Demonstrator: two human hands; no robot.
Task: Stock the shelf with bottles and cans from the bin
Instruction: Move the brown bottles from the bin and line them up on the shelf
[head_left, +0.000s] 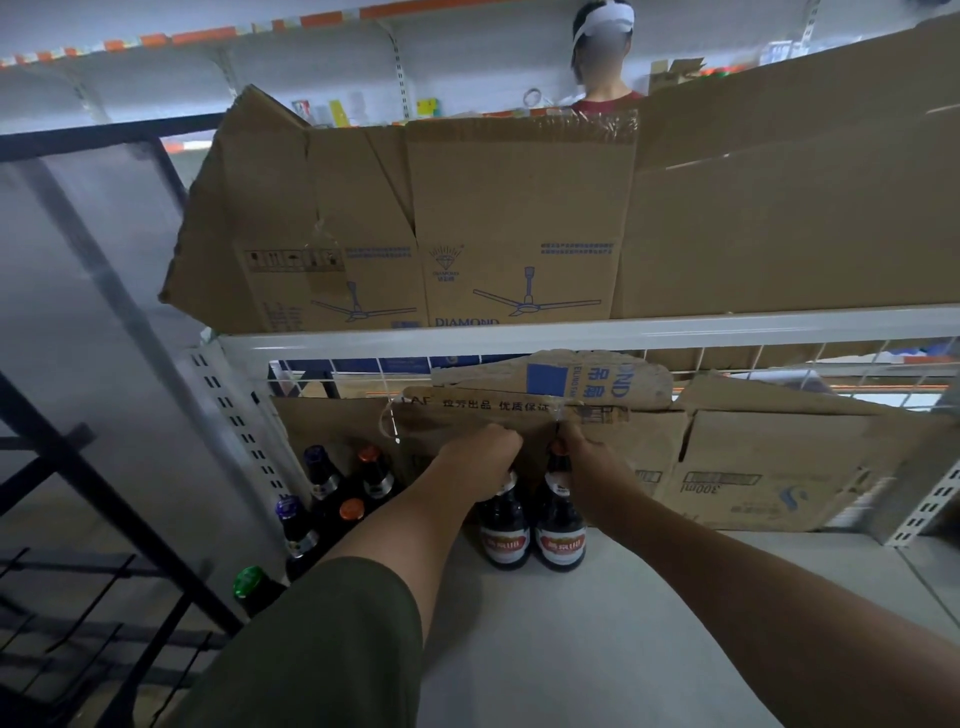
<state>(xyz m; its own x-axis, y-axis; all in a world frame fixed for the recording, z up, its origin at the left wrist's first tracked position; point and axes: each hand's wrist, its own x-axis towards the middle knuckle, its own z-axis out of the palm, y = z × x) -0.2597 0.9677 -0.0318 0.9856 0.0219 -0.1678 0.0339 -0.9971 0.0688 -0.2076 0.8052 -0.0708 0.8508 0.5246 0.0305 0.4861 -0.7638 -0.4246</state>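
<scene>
Two dark glass bottles with red and white labels stand side by side on the grey shelf (597, 623). My left hand (480, 460) is closed over the top of the left bottle (503, 535). My right hand (584, 462) grips the neck of the right bottle (560, 530), whose orange cap shows just above my fingers. Both bottles rest upright on the shelf, close to the cardboard at the back. The bin is out of sight.
Several more dark bottles (332, 493) with purple, orange and green caps stand at the shelf's left end. Flattened cardboard (753, 467) lines the back. A cardboard fan box (467, 223) sits on the upper shelf. A black metal rack (78, 545) stands at left. A person (602, 62) is behind.
</scene>
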